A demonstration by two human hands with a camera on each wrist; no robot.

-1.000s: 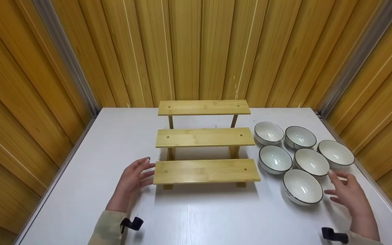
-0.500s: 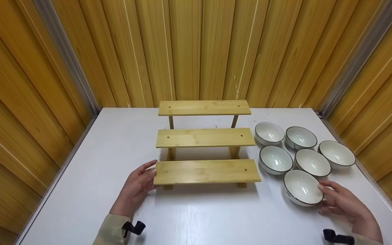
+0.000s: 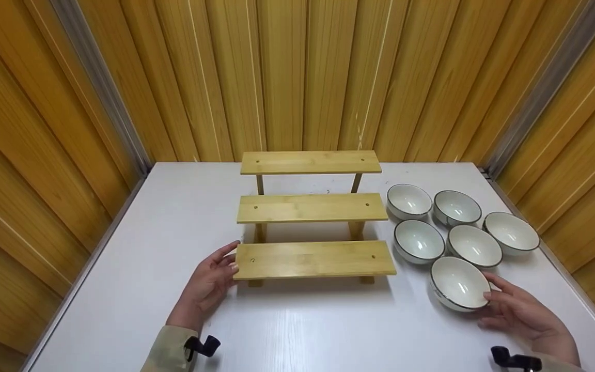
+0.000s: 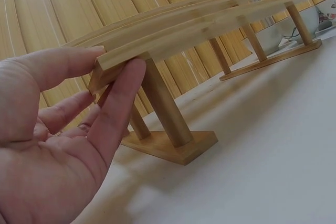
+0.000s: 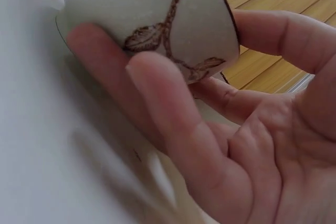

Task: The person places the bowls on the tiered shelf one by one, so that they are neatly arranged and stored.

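Note:
A three-step bamboo display rack [image 3: 315, 260] stands on the white table in the head view. My left hand [image 3: 207, 284] pinches the left end of its lowest board; in the left wrist view, the thumb is at the board's upper edge and a finger lies underneath by the post. At the right, my right hand [image 3: 527, 312] holds the nearest white bowl [image 3: 460, 283] by its right side, thumb at the dark rim. The right wrist view shows fingers [image 5: 163, 93] beneath the bowl's outer wall, which bears a brown branch pattern [image 5: 168, 30]. Part of the bowl's far side is hidden there.
Several more dark-rimmed white bowls [image 3: 474, 246] are grouped close together behind the held one, right of the rack. The white table [image 3: 173, 206] is enclosed by wood-patterned panels [image 3: 297, 77] with grey metal corner posts [image 3: 106, 88].
My right hand has moved left from beside the bowls and taken hold of the nearest bowl. The left hand has moved slightly right onto the lowest board's end. Rack and bowls look unmoved.

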